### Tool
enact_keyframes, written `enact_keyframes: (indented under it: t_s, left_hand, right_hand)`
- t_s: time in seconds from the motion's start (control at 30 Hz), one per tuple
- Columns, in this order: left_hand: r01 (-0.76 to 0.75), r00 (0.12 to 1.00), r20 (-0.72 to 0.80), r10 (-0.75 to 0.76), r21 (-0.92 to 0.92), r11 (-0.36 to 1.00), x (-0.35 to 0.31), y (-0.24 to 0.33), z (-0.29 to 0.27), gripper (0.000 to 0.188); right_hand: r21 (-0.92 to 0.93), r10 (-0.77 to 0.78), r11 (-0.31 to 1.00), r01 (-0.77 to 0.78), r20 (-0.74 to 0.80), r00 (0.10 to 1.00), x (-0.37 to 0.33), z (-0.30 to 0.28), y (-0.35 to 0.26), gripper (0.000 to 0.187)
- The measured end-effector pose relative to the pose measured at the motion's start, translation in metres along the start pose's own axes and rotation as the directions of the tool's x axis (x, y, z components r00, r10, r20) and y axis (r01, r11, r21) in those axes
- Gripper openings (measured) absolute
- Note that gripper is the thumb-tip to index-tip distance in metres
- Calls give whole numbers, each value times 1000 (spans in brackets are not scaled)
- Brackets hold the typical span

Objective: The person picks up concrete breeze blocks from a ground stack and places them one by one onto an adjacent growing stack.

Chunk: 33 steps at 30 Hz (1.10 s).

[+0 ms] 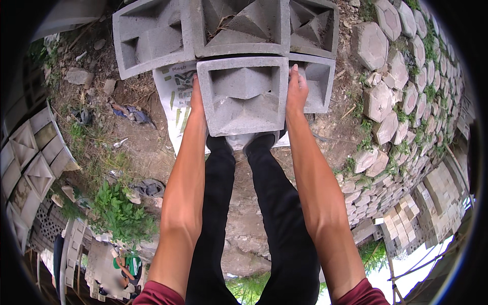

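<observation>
My left hand and right hand grip opposite sides of a grey concrete block. The block sits above my shoes, over a printed sack, beside similar blocks

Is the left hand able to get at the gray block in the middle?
Yes, it looks so: the left hand already lies flat against the left side of the gray block, the right hand presses the opposite side, and nothing sits between.
</observation>
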<state>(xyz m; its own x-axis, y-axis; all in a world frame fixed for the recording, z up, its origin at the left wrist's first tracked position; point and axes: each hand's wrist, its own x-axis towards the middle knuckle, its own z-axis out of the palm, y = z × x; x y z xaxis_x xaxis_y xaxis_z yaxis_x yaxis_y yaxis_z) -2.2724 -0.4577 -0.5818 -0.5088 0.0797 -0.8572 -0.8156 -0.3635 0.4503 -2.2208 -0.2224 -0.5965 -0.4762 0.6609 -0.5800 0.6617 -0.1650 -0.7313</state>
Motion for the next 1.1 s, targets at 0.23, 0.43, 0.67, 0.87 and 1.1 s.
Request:
enact_keyframes:
  t_s: [0.23,0.43,0.67,0.87,1.1]
  left_hand:
    - [209,977,19,-212,109,972,-39,1,-6,83]
    - [350,934,-30,-357,282,893,-110,12,-13,78]
    - [406,907,66,-416,128,905,-233,61,19,72]
    - [250,959,95,-267,164,954,-402,160,84,64]
    - [-56,942,329,68,-47,997,-613,261,114,50]
  right_hand:
    - [191,168,956,-223,266,949,-38,-26,-15,60]
    - [329,586,673,-662,308,750,-135,-60,-43,62]
    - [336,550,693,-638,326,769,-210,-128,-65,58]
    - [292,509,777,-557,229,830,-316,-188,-262,45]
    - [485,36,820,-304,487,873,-469,-296,-453,55]
